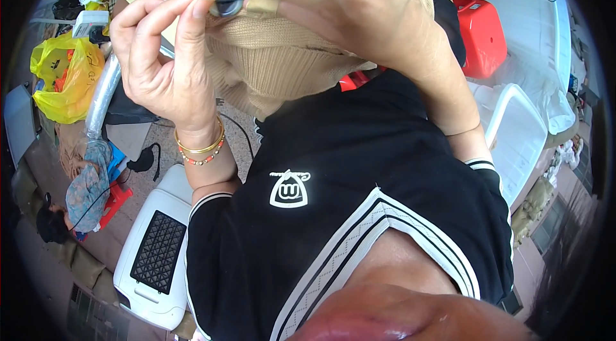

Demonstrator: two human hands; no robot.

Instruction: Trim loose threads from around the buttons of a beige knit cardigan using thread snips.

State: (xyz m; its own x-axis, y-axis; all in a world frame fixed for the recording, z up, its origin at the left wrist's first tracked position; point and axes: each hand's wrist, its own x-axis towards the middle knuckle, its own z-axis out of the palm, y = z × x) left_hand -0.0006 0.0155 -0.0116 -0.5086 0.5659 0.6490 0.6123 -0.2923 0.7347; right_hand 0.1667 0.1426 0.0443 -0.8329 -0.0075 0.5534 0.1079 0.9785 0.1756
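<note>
A small, round, shiny grey piece (229, 2) sits between my two hands at the top of the view; its exact kind is hard to make out. Thumb and forefinger of my left hand (163, 52) pinch its left edge, the other fingers curled back. From the other side my right hand (359, 10) grips it with its fingertips, and a tan band wraps one finger. Beneath both hands a tan ribbed knit garment (256, 71) lies bunched over my lap. Bracelets circle my left wrist.
To the left are a yellow plastic bag (67, 78), a silver curved tube (102, 94) and a person in a patterned top (90, 183). A white case with a black grille (157, 251) stands lower left. Rightward are a red stool (481, 36) and a white plastic chair (520, 142).
</note>
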